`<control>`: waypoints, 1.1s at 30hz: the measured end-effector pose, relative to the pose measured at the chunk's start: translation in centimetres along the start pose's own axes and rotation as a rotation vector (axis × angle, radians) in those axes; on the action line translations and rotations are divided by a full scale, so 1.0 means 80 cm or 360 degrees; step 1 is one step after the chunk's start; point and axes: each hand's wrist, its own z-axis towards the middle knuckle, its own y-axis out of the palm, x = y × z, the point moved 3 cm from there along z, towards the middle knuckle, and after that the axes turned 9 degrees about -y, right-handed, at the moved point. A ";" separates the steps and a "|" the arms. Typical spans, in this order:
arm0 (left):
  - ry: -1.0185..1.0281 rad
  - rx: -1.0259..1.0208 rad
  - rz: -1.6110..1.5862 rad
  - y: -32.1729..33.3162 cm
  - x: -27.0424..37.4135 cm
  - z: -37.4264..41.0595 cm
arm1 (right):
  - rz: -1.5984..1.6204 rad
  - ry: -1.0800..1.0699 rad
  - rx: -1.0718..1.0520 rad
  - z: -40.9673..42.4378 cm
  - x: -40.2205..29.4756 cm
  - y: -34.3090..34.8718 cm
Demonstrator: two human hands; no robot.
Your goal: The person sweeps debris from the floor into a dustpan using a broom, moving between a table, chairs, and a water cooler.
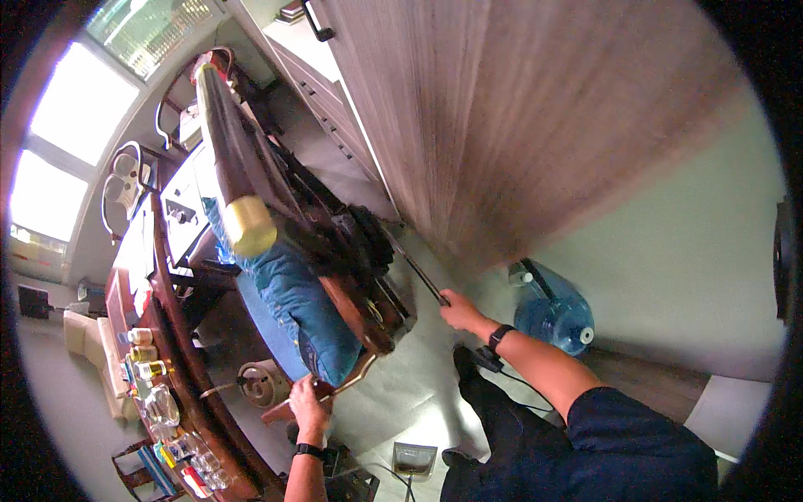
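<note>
My left hand (307,405) grips the dark wooden arm end of a chair (354,314) with gold-coloured trim. A blue cushion (301,301) lies on the chair, and dark cloth (270,169) hangs over its gold-capped top rail (249,226). Out to the right, my right hand (463,312) is closed around a thin dark stick (417,273), probably a broom handle. The stick slants away toward the foot of the tall wood-grain cabinet (452,125); its far end is hidden behind the chair. On the floor near my feet is a dustpan (414,461).
A large blue water bottle (552,310) lies by the wall at right. To the left runs a long dark wooden table (207,401) bearing several jars and glasses. A round stool or bucket (260,383) stands beneath it. A black cable (527,401) trails near my leg.
</note>
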 end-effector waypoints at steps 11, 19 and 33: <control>-0.0084 -0.0162 0.0406 0.058 0.022 0.031 | -0.0405 -0.0151 0.0095 0.224 0.023 -0.008; -0.0067 -0.0129 0.0600 0.063 -0.003 0.022 | -0.0398 -0.0160 0.0193 0.355 -0.034 0.029; -0.0019 -0.0132 0.0545 0.068 -0.001 0.028 | -0.0429 0.0019 0.0099 0.220 0.077 0.016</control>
